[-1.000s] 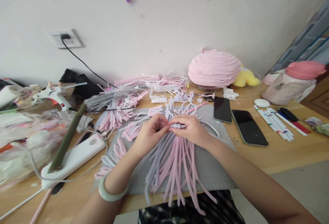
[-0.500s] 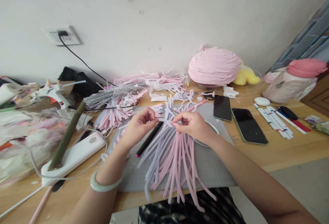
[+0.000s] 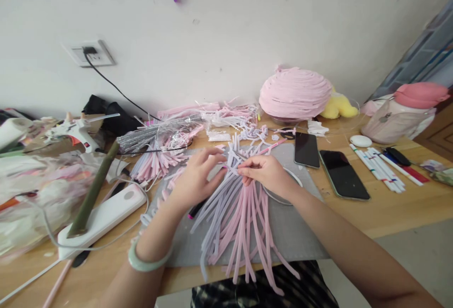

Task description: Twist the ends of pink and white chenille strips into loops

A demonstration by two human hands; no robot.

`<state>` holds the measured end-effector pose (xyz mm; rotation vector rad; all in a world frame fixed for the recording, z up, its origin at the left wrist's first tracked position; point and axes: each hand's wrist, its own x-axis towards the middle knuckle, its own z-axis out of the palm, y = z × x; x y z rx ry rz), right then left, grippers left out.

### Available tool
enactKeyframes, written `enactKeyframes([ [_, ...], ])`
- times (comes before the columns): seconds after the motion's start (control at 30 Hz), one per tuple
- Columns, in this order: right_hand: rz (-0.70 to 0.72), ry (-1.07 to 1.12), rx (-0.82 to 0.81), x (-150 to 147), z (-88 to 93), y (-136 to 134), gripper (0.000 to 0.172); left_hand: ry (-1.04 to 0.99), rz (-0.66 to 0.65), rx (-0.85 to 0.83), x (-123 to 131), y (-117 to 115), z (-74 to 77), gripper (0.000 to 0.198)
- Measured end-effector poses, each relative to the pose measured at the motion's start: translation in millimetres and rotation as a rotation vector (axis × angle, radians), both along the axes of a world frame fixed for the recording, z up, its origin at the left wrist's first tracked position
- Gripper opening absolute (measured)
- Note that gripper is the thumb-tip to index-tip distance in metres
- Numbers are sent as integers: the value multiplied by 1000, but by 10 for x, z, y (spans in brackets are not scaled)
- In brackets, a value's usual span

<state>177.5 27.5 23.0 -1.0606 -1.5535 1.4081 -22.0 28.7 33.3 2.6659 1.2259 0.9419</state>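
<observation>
Pink chenille stems [image 3: 249, 232] and pale lavender chenille stems [image 3: 215, 218] fan out toward me over a grey mat [image 3: 293, 242]. My right hand [image 3: 265, 173] pinches a lavender stem between thumb and fingertips where the strands bunch together. Beside it, my left hand [image 3: 198, 176] has its fingers apart, close to the lavender strands. Whether its fingertips touch a strand I cannot tell. Under the left hand, a black marker [image 3: 196, 210] is mostly hidden. Part of a white ring [image 3: 295, 176] shows behind my right wrist.
At left are a white power strip [image 3: 106, 218], a green stick [image 3: 95, 190], a glue gun [image 3: 78, 131] and plastic bags [image 3: 24, 190]. Two phones [image 3: 343, 174], several white pens [image 3: 377, 166] and a bottle [image 3: 396, 114] stand right. A pink wrapped dome [image 3: 295, 92] sits by the wall.
My left hand has gone from a pinch near the strands to spread fingers and now covers more of the black marker. My right hand keeps its pinch. The view has shifted slightly.
</observation>
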Motion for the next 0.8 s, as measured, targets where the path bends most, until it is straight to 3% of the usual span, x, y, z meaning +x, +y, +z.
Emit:
enactKeyframes([
  [0.13,5,77,-94,-49,-29,13,20,181,59,440,154,-120,-93,22],
  [0.23,18,95,-105,-65,-28,0,23,199,111,531,171,-149,-141,8],
  [0.3,25,97,-107,-61,-16,-12,24,214,80,506,149,-141,-143,4],
  [0.5,33,65,-98,-30,24,-21,20,267,-86,341,52,-70,-98,13],
  [0.8,10,52,-56,-1,42,-18,15,193,-130,186,87,-64,-115,10],
])
